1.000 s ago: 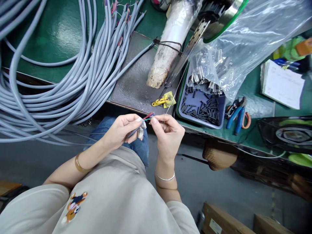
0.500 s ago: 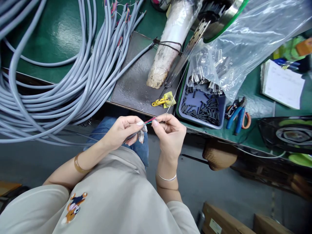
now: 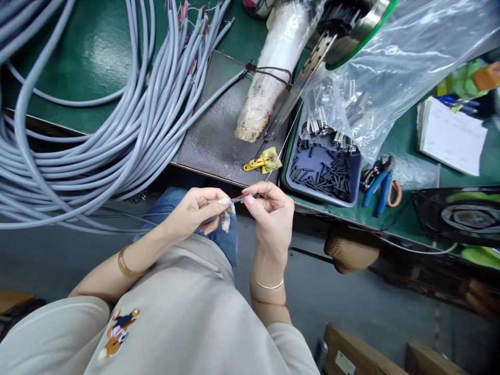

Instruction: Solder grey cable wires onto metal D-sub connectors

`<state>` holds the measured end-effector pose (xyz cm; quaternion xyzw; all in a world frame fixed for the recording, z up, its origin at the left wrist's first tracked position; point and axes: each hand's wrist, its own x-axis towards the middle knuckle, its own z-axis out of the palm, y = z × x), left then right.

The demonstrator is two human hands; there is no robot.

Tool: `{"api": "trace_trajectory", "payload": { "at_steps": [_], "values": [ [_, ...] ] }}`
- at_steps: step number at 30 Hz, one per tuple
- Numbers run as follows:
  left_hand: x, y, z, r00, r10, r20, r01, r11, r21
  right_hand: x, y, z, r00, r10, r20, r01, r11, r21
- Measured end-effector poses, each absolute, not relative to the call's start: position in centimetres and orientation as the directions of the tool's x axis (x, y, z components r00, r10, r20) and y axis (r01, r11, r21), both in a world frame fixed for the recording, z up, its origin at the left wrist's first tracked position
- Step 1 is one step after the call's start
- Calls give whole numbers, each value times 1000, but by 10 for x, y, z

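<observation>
My left hand [image 3: 201, 207] is closed around the end of a grey cable, with a whitish wrap on a finger. Thin red and green wires [image 3: 239, 198] stick out of that end, to the right. My right hand [image 3: 271, 208] pinches the tips of these wires between thumb and fingertips. A thin silvery strand [image 3: 281, 151] runs from the right fingers up toward the spool [image 3: 375, 26]. Both hands are just off the bench's front edge, above my lap.
A large bundle of grey cables [image 3: 128, 151] covers the left. Ahead lie a dark plate [image 3: 207, 140], a soldering iron [image 3: 292, 88] and a yellow clip [image 3: 255, 163]. On the right are a tray [image 3: 353, 192] of small black tubes, a plastic bag [image 3: 414, 62], pliers [image 3: 385, 187] and a paper pad [image 3: 453, 135].
My right hand has shifted slightly left and down, nearer my left hand, and its fingers sit closer over the wires. My left hand has barely moved.
</observation>
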<state>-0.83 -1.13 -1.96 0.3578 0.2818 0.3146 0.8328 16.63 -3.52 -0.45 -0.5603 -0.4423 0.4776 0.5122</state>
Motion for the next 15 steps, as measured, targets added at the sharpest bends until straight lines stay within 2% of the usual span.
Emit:
{"api": "trace_trajectory", "payload": {
  "at_steps": [8, 15],
  "values": [
    [-6, -10, -19, 638, 727, -254, -349, 568, 745, 165, -36, -2, 189, 979, -76, 32, -84, -996],
    [-7, -11, -18, 632, 732, -254, -310, 539, 784, 166, -37, 1, 191, 979, -74, 101, -94, -990]
  ]
}}
